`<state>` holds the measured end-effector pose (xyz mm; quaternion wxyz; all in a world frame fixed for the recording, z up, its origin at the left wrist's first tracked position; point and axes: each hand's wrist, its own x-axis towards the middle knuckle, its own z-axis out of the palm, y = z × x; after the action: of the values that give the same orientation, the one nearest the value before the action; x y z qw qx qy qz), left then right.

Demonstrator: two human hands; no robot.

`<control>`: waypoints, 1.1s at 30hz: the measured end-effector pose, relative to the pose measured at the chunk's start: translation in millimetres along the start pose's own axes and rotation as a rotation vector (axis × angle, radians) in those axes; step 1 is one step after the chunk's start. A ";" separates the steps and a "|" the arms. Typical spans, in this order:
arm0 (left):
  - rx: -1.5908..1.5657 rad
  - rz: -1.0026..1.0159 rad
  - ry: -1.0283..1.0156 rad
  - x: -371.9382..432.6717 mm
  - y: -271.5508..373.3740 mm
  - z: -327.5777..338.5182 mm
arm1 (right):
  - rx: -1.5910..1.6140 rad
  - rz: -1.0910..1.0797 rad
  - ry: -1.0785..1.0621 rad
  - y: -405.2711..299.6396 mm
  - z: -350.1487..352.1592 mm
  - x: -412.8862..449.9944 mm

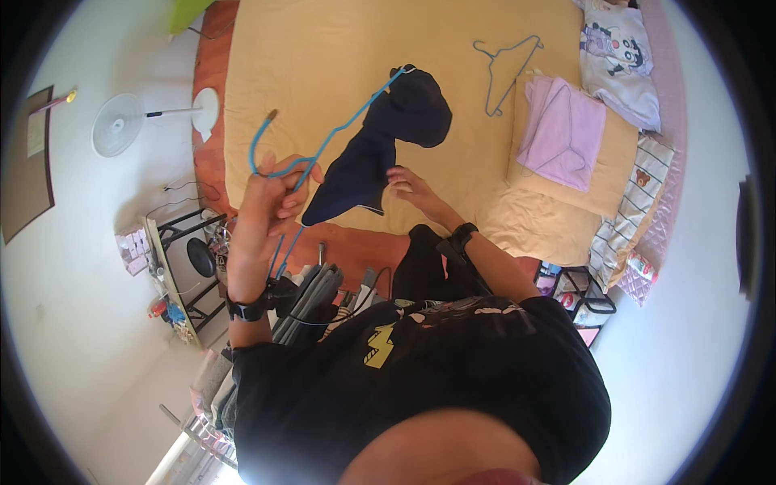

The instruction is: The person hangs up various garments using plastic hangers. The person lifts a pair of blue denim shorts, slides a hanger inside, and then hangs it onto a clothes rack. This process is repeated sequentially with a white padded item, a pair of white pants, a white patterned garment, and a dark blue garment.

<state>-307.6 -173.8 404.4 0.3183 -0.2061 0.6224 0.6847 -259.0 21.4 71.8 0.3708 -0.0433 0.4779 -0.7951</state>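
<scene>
My left hand [277,188] grips a blue clothes hanger [342,125] near the base of its hook, which curves up to a brown tip. A dark navy garment [357,163] hangs along the hanger, caught at the far end by the hanger's tip; its exact kind is hard to tell. The lower part of the hanger passes behind my left hand and forearm. Close to the garment's right edge is my right hand [412,188], fingers slightly curled and apart, with nothing visible in it.
Beneath the hands spreads a bed with a tan sheet [291,48]. On it lie a grey-blue hanger [515,66] and a folded lilac cloth [576,121] with another hanger on top. A white fan [118,124] stands left. Several clothes [315,297] hang close to my body.
</scene>
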 end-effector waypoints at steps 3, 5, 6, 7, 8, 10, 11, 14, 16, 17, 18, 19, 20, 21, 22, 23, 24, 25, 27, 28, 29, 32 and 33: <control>0.045 0.009 0.101 -24.1 2.1 17.9 | -0.518 -0.360 0.412 26.3 30.8 21.9; 0.148 0.129 0.129 -41.5 5.1 22.7 | -0.648 -0.396 0.644 35.6 38.5 35.5; 0.075 0.148 0.093 -46.2 9.5 21.1 | -0.579 -0.250 0.497 48.9 33.8 40.6; 0.075 0.168 0.109 -51.2 9.3 21.8 | -0.510 -0.106 0.337 48.9 34.6 44.5; 0.074 0.190 0.151 -55.1 6.0 21.8 | -0.520 -0.121 0.322 48.0 31.7 46.4; 0.121 0.219 0.210 -62.4 -4.8 17.6 | -0.752 0.174 0.136 34.7 37.5 42.8; 0.117 0.233 0.226 -62.0 -12.5 14.1 | -0.763 0.163 0.119 24.3 39.1 37.9; -0.011 0.245 0.291 -61.5 -45.4 14.2 | -0.377 0.069 -0.131 -84.7 68.9 -1.8; 0.033 0.115 0.256 -61.8 -61.1 29.1 | -0.046 0.059 -0.096 -132.5 95.9 -15.0; 0.032 0.125 0.245 -60.3 -64.1 38.6 | 0.062 0.050 -0.074 -141.3 104.3 -14.0; -0.060 0.150 0.244 -61.1 -68.2 51.7 | 0.141 -0.005 -0.108 -140.9 113.8 -1.6; -0.166 0.173 0.250 -64.4 -74.9 64.2 | 0.214 -0.047 -0.151 -142.8 125.1 -1.2; -0.121 0.120 0.268 -64.2 -78.9 72.8 | 0.215 -0.132 -0.203 -140.6 132.6 -11.7; -0.076 0.086 0.330 -61.3 -91.1 81.7 | 0.096 -0.122 -0.248 -136.3 130.6 -5.0; -0.094 0.090 0.325 -59.9 -101.4 86.0 | -0.025 -0.122 -0.285 -131.4 126.5 2.0; -0.110 0.092 0.319 -60.2 -106.9 90.3 | -0.147 -0.127 -0.321 -127.4 120.5 8.6; -0.101 0.090 0.312 -60.8 -104.5 85.6 | -0.139 -0.208 -0.309 -105.9 117.9 18.2; -0.181 0.131 0.263 -63.4 -103.9 74.5 | -0.132 -0.281 -0.298 -82.9 114.1 25.0; -0.280 0.170 0.240 -76.9 -113.4 67.1 | -0.740 -0.357 -0.240 -82.6 100.7 7.0; -0.245 0.140 0.214 -82.4 -113.4 67.2 | -0.667 -0.372 -0.338 -126.4 105.8 -41.0; -0.200 0.107 0.176 -87.5 -108.7 72.0 | -0.591 -0.390 -0.419 -155.4 97.5 -75.8; -0.104 0.105 0.145 -101.7 -102.7 84.9 | 0.054 -0.324 -0.268 -130.4 38.7 -111.2; -0.056 0.104 0.124 -104.3 -100.0 86.8 | -0.233 -0.466 0.087 -112.0 27.0 -106.8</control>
<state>-154.1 -104.9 415.2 0.2373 -0.2242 0.6314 0.7034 -231.9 99.2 205.6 0.1491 -0.1604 0.5588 -0.7999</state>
